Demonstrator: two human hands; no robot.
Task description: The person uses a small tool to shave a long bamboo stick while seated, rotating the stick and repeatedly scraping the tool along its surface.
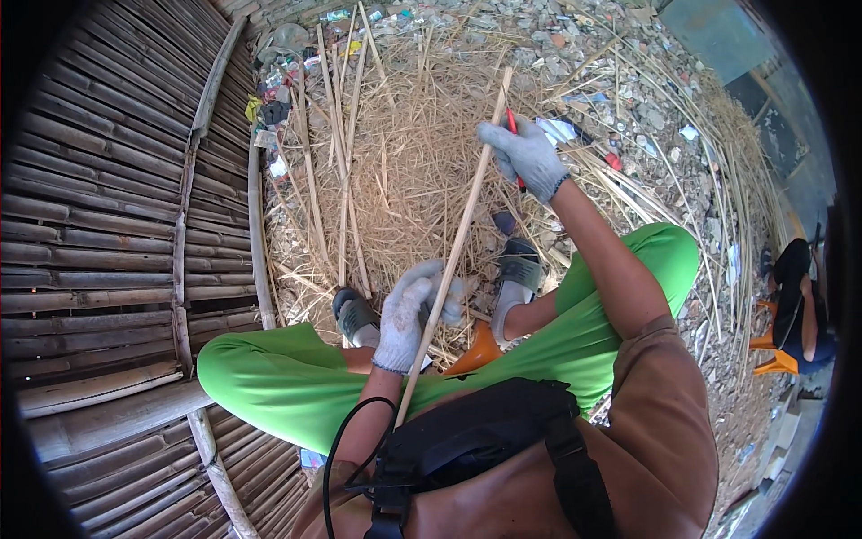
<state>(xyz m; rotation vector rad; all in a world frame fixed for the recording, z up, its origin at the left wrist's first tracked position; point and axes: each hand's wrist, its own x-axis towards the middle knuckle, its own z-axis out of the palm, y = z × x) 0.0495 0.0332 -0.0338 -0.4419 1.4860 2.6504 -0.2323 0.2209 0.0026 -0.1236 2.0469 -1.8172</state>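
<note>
A long pale bamboo strip [471, 199] runs slantwise in front of me, from the far middle down to my lap. My right hand [532, 160], in a grey-white knit glove, grips it near the far end, thumb across it. That same hand also holds a slim red-handled tool [512, 122]; its working part is hidden. Lower down, my left hand [401, 325], gloved too, has its fingers curled behind the strip, slightly blurred. Beneath both hands spreads a heap of bamboo shavings [395, 184].
Several loose bamboo strips [343, 162] lie on the shavings ahead. A bamboo-slat wall [108, 216] stands close at left. More strips [633, 193] lie right over stony, littered ground. An orange stool [474, 352] shows between my legs. Another person [795, 296] sits at far right.
</note>
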